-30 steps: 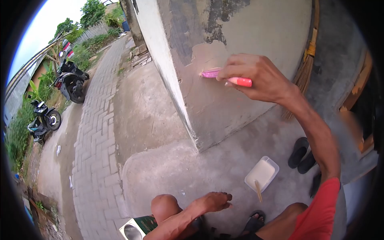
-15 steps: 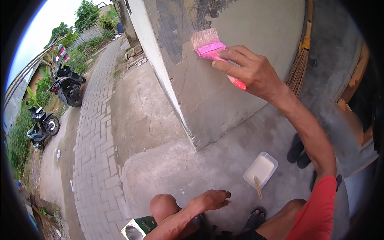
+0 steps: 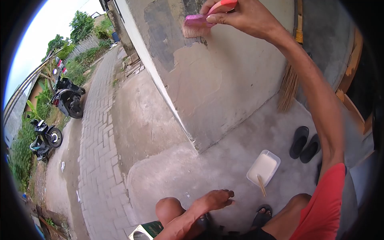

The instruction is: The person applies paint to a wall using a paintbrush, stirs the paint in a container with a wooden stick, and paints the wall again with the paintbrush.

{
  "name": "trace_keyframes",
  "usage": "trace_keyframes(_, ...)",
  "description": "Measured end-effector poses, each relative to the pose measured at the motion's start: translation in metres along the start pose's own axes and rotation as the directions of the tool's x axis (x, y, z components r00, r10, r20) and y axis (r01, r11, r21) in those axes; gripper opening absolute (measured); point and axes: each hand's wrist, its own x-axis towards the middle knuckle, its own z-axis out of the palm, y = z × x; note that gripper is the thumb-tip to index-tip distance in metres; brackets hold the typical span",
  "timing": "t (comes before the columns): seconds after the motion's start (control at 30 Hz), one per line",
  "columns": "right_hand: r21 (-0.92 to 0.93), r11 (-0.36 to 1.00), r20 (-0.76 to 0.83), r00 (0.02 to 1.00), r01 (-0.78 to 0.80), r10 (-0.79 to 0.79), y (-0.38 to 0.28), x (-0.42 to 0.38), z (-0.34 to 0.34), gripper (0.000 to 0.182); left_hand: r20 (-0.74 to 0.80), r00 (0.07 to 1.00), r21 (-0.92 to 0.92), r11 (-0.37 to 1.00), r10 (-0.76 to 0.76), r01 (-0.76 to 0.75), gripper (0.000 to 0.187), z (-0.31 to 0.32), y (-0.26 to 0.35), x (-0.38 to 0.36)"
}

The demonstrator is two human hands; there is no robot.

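My right hand (image 3: 236, 16) is closed around the pink and red handle of a wide paintbrush (image 3: 197, 29). The pale bristles now point downward and touch the upper part of the grey wall (image 3: 224, 76), where a dark patch borders a lighter coated area. Lower down, my left hand (image 3: 218, 199) hangs loose beyond my knee, its fingers slightly bent and holding nothing. To its right on the concrete floor stands a clear plastic tub (image 3: 264, 168) of whitish liquid, with a thin wooden stick (image 3: 261, 185) leaning in it.
A metal can (image 3: 146, 231) stands beside my left leg. A stick broom (image 3: 289, 90) leans at the wall's right end. Dark sandals (image 3: 305, 145) lie near the tub. Left of a paved path (image 3: 98, 160) two motorbikes (image 3: 68, 96) are parked.
My right hand has moved up the wall with the paintbrush, which has turned from bristles up to bristles down. My left hand stays over the knee. The view has shifted slightly.
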Motion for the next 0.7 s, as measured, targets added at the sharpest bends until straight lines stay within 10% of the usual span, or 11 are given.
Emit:
trace_keyframes(0.27, -0.399, 0.826, -0.209, 0.837, 0.398, -0.505, 0.037, -0.059, 0.053, 0.029, -0.028, 1.000, 0.003, 1.000, 0.014, -0.013, 0.047, 0.002, -0.002, -0.002)
trace_keyframes(0.53, -0.110, 0.994, -0.047, 0.999, 0.022, -0.027, 0.034, -0.123, 0.079, 0.021, -0.004, 1.000, 0.006, 1.000, -0.014, 0.014, 0.048, 0.000, 0.003, -0.005)
trace_keyframes(0.7, -0.162, 0.965, -0.250, 0.937, 0.206, -0.242, 0.036, -0.051, 0.049, 0.015, -0.011, 1.000, 0.005, 1.000, -0.003, 0.003, 0.048, 0.001, -0.001, -0.002)
